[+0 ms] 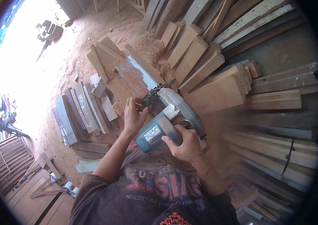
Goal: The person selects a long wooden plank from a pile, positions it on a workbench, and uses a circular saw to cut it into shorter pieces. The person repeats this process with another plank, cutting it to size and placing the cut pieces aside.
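A teal circular saw [148, 138] with a grey blade guard rests at the near end of a board [132, 79] whose worn paint is partly brown and partly pale. My right hand [187, 145] is closed round the saw's rear handle, thumb along its side. At the front of the saw, the fingers of my left hand [133, 119] are closed at the black metal base, beside the board's left edge. Their tips are partly hidden there. The blade cannot be seen under its guard.
Sawdust [147, 47] lies heaped past the board. Thick timber pieces [219, 92] fan out at right, with long planks [275, 150] stacked nearer. Short offcuts [82, 107] stand at left. Hazy dust hangs right of the saw. A wooden door panel [35, 195] is at lower left.
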{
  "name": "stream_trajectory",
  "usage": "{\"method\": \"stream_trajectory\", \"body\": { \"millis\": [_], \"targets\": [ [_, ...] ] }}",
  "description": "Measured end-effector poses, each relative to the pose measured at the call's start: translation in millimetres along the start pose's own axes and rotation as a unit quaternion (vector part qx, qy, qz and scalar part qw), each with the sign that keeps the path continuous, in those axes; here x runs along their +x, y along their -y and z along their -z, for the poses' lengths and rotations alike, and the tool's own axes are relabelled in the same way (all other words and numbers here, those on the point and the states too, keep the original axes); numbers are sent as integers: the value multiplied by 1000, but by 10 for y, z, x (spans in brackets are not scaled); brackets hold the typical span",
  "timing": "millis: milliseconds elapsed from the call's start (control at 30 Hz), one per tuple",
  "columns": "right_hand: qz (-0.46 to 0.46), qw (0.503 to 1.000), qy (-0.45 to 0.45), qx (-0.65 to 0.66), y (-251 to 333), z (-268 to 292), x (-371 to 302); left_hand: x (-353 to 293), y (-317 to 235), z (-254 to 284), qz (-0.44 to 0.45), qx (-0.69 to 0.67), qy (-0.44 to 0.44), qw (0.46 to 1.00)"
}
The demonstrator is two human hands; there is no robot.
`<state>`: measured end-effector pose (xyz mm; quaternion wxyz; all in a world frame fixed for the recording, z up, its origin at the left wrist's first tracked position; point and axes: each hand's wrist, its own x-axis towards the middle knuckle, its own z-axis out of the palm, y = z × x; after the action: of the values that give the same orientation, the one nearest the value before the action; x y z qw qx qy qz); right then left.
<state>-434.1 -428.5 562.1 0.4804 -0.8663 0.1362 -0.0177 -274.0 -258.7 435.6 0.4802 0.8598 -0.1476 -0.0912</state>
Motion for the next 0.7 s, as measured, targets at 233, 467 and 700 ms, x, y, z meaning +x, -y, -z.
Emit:
{"method": "stream_trajectory", "body": {
  "millis": [233,467,700],
  "targets": [
    [5,1000,-3,0,-52,-26,-12,-2,11,-4,-14,2,-1,1000],
    [8,1000,-6,13,-128,-59,-29,-22,52,-29,-16,23,-4,1000],
    [15,1000,-9,17,-135,-61,-27,-15,93,-52,-20,32,-6,999]
  ]
}}
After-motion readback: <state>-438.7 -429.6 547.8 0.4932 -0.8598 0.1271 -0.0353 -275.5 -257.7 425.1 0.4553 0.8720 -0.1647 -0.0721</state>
